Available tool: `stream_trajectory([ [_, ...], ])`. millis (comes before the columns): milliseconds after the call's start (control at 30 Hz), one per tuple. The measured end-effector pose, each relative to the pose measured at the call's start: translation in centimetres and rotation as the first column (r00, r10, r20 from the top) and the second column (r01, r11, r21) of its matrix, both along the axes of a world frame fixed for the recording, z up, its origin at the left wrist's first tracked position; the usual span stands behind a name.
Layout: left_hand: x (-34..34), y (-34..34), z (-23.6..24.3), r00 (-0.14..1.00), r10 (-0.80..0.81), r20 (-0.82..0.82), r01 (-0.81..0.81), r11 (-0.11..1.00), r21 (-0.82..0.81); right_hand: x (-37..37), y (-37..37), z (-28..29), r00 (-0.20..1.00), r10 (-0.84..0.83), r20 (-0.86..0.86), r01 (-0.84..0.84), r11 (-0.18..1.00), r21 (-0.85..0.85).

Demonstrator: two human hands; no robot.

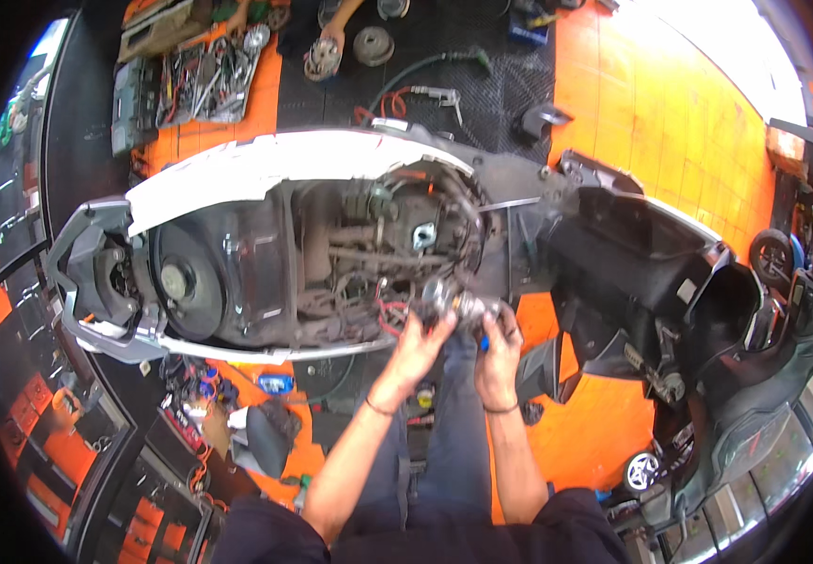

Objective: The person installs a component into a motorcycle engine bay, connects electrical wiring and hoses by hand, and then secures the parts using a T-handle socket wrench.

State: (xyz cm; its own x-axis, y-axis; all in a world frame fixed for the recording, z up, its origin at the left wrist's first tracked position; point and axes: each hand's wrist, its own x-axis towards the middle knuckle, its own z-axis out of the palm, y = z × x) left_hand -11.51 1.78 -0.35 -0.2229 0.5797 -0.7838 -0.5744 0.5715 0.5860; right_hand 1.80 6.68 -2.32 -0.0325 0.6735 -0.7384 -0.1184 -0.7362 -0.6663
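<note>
Left hand (pixel 414 350) and right hand (pixel 498 357) both pinching a shiny metal part (pixel 466 305), bit of blue (pixel 484 343) by the right one. It's at the near side of a stripped scooter (pixel 214 183), beside the open engine bay (pixel 369 233). Past that, another person's hand (pixel 332 34) holds a round metal piece (pixel 321 60), tools (pixel 207 83) piled left

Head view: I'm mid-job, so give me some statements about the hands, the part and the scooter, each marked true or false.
1. The left hand and right hand both hold the metal part. True.
2. Both hands wear gloves. False: they are bare.
3. The scooter has inner parts exposed. True.
4. Nobody else's hand is in view. False: another person's hand is at a round part near the top edge.
</note>
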Motion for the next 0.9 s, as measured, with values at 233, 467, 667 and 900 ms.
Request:
stream_trajectory([
  [233,-10.0,0.0,-7.0,0.782,-0.253,-0.570,0.136,0.961,-0.241,-4.1,3.9,-4.0,0.843,0.272,0.465,-0.370,0.919,0.135],
  [467,-8.9,1.1,-12.6,0.580,-0.412,-0.703,0.114,0.895,-0.430,-9.8,6.2,-9.6,0.538,0.409,0.737,-0.605,0.797,-0.001],
  [667,-12.8,2.6,-14.3,0.102,-0.632,-0.769,0.410,0.731,-0.546,-11.8,8.1,-13.2,0.397,0.547,0.737,-0.636,0.743,-0.209],
  [900,-16.3,4.6,-18.9,-0.239,-0.837,-0.493,0.678,0.219,-0.701,-13.1,9.1,-14.2,0.385,0.634,0.671,-0.651,0.702,-0.290],
])
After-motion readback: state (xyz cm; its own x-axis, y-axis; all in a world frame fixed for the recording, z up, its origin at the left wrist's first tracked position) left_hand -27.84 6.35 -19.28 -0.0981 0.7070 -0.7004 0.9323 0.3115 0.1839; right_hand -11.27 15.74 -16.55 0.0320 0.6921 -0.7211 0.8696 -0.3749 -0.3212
